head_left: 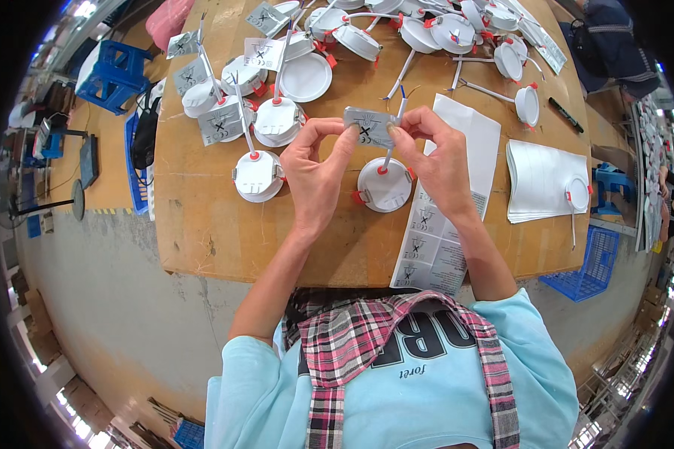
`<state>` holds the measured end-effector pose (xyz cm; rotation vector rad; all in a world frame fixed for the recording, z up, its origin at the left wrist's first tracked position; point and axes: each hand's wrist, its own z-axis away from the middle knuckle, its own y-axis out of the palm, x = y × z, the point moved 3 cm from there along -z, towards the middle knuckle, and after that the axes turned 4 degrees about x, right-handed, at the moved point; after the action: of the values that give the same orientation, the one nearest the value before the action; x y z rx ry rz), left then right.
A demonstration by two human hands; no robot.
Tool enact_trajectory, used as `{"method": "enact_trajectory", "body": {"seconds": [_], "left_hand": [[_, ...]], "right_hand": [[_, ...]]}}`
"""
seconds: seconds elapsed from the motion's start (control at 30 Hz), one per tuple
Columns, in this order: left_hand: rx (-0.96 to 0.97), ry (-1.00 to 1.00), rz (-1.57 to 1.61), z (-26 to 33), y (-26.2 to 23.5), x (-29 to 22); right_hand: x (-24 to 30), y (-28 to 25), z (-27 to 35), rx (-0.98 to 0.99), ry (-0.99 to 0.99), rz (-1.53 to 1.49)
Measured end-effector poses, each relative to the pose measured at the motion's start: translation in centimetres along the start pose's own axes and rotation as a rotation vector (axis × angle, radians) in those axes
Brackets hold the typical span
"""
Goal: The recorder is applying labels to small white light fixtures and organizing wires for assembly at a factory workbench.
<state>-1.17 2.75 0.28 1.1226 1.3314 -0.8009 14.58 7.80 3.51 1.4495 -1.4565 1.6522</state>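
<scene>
Between both hands a silver-grey printed label (368, 127) is stretched at the cable of a round white downlight (386, 187). My left hand (316, 176) pinches the label's left end between thumb and fingers. My right hand (443, 161) pinches its right end, close against the white cable (402, 108). The downlight lies on the cardboard-covered table below the hands, its red-tipped clips at the sides. Just left of my left hand sits another downlight (256, 178), with a label (223, 122) near its cable.
A sheet of printed labels (427, 251) lies under my right forearm. To its right are a stack of white sheets (535, 176) with a small downlight (577, 193) on it, and a black marker (566, 114). Many downlights (356, 41) crowd the far side. A blue stool (116, 75) stands left.
</scene>
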Motion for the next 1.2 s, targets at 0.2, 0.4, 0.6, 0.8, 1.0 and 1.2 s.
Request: {"method": "enact_trajectory", "body": {"seconds": [0.2,0.4,0.6,0.8,1.0,1.2], "left_hand": [[-0.039,-0.009,-0.002,0.14,0.54,0.12],[-0.006,-0.001,-0.054,-0.1,0.4,-0.08],[0.056,-0.079,0.122,-0.2,0.24,0.33],[0.02,-0.086,0.083,-0.13,0.36,0.0],[0.001,0.026,-0.069,-0.33,0.59,-0.45],[0.017,-0.02,0.068,-0.36,0.79,-0.37]], "right_hand": [[0.08,-0.12,0.21,-0.008,-0.014,0.014],[-0.24,-0.05,0.21,-0.01,0.044,-0.05],[-0.62,-0.02,0.14,-0.018,0.081,-0.133],[-0.48,0.39,0.33,-0.051,0.088,-0.147],[0.08,0.44,0.51,-0.13,0.02,-0.066],[-0.03,0.41,0.4,-0.11,0.11,-0.196]]}}
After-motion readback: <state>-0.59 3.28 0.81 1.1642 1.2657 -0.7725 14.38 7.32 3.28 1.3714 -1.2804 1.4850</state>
